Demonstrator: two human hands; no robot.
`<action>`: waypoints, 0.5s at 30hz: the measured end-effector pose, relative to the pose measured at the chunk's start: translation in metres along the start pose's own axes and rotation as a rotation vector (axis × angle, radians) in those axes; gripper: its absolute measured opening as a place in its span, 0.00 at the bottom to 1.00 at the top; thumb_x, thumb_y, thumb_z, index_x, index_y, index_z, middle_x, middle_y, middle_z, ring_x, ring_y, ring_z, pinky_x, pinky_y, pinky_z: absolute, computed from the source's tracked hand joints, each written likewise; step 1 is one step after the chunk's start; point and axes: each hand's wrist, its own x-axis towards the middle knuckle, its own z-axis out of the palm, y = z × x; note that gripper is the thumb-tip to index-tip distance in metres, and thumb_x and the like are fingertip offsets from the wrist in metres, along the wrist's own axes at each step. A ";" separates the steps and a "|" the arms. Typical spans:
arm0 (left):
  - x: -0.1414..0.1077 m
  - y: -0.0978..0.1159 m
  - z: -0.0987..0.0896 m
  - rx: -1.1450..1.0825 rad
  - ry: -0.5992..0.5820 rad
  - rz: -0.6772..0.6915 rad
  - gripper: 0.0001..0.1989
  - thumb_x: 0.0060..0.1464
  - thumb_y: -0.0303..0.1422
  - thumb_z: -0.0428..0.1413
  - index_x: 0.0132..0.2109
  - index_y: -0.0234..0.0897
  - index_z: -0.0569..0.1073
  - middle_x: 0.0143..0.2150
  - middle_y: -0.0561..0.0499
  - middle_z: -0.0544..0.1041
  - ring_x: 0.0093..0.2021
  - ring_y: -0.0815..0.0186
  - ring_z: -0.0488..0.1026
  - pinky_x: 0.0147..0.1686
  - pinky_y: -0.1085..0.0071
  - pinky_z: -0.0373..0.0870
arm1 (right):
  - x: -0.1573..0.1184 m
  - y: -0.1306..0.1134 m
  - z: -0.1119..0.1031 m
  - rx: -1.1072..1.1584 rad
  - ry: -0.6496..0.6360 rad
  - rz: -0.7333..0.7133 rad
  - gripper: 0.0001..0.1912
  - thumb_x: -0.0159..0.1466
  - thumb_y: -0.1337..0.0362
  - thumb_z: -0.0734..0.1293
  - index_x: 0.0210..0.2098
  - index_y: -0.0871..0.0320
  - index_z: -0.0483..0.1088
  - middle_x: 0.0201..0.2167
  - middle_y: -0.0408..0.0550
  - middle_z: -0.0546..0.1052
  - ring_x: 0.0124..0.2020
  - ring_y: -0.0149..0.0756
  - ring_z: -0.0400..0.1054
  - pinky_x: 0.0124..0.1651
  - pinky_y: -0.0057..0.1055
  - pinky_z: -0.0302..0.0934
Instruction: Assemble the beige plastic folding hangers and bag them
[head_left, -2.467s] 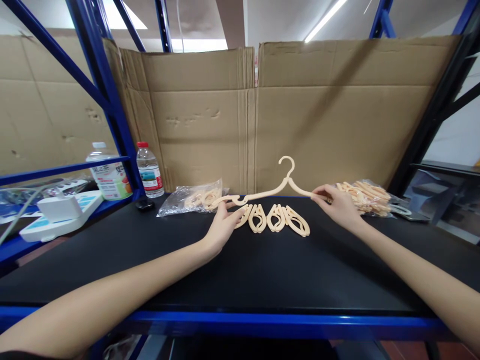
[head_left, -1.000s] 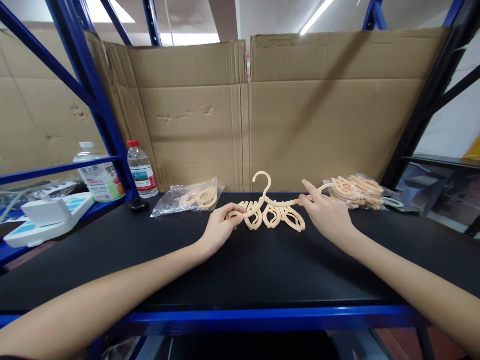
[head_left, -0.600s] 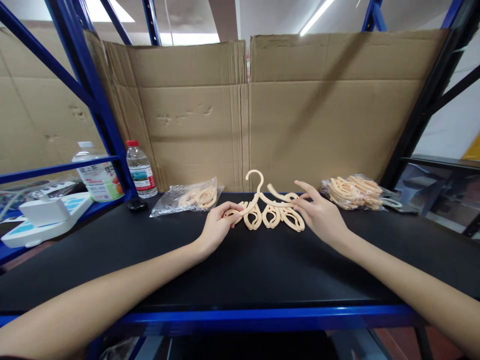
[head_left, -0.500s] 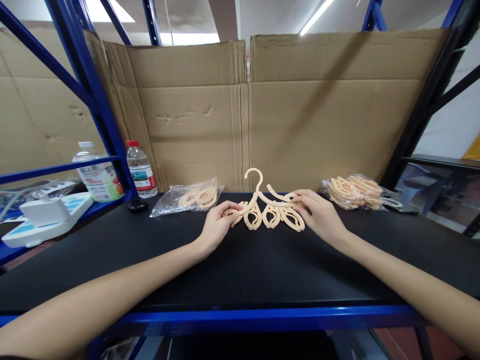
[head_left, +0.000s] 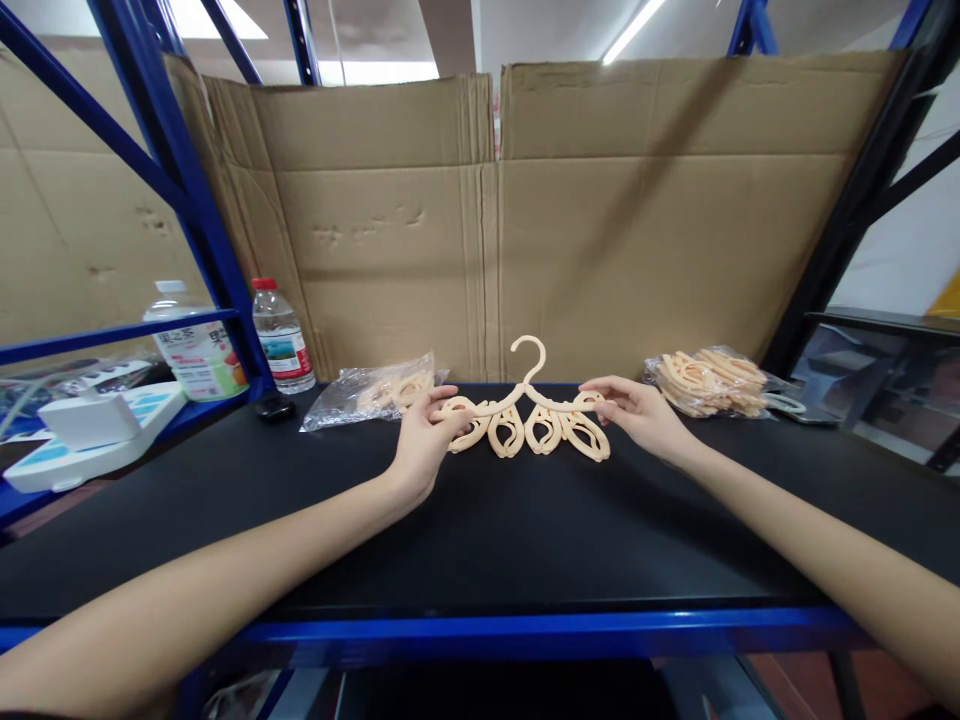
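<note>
A cream plastic hanger (head_left: 530, 392) with its hook pointing up is held between my two hands, its arms spread to both sides. My left hand (head_left: 424, 433) pinches the left end between thumb and fingers. At the right end, my right hand (head_left: 639, 412) has its thumb and fingers closed on the other arm. Several looped cream pieces (head_left: 506, 434) lie on the black table right behind and below the hanger, partly covered by it.
The black table (head_left: 525, 540) has a blue front edge. Behind my left hand lies a clear bag (head_left: 367, 398) with cream pieces; another full bag (head_left: 705, 383) is at the right. A red-capped bottle (head_left: 282, 340), black mouse (head_left: 274, 406) and white power strip (head_left: 97, 430) stand left. Cardboard (head_left: 637, 220) closes the back.
The hanger's left arm has swung up and outward, and its hook has shifted right. My left hand has moved left with it; the right hand has shifted slightly.
</note>
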 end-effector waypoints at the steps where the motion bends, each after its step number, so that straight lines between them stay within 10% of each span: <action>1: 0.001 0.001 0.000 -0.036 0.014 -0.015 0.25 0.37 0.27 0.65 0.45 0.33 0.67 0.30 0.55 0.73 0.27 0.73 0.70 0.30 0.75 0.67 | 0.000 -0.001 0.000 0.020 0.005 0.021 0.16 0.59 0.58 0.66 0.43 0.60 0.71 0.35 0.49 0.75 0.30 0.33 0.69 0.35 0.34 0.67; 10: -0.015 0.009 0.009 -0.041 -0.179 -0.073 0.19 0.39 0.31 0.68 0.39 0.32 0.73 0.37 0.47 0.78 0.38 0.66 0.76 0.38 0.72 0.73 | -0.008 -0.020 0.017 0.407 0.109 0.165 0.21 0.52 0.58 0.74 0.40 0.58 0.64 0.27 0.42 0.72 0.25 0.29 0.66 0.33 0.31 0.65; 15: -0.026 0.011 0.013 0.031 -0.295 -0.052 0.18 0.42 0.33 0.67 0.41 0.31 0.74 0.37 0.46 0.79 0.37 0.65 0.76 0.34 0.73 0.74 | -0.017 -0.034 0.031 0.436 -0.083 0.129 0.15 0.53 0.58 0.74 0.33 0.59 0.68 0.30 0.45 0.75 0.29 0.31 0.69 0.37 0.32 0.67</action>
